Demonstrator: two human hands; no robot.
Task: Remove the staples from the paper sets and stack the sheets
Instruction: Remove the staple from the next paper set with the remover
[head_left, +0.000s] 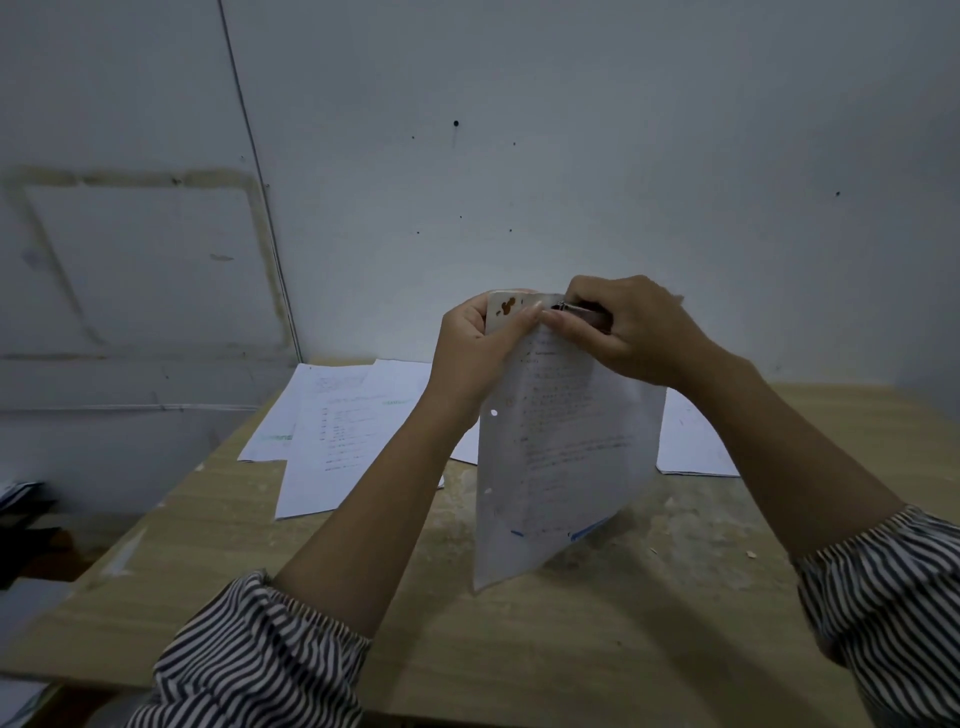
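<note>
Above the table, the left hand pinches a limp, tearable paper set near its stapled corner while the right hand grips a thin metal tool.

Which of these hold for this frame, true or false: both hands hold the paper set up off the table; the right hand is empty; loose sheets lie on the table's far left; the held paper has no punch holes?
1. Both hands hold the paper set above the table. True.
2. The right hand is empty. False: it grips a thin metal tool at the top edge.
3. Loose sheets lie far left. True.
4. No punch holes. False: holes show below the left hand.
</note>
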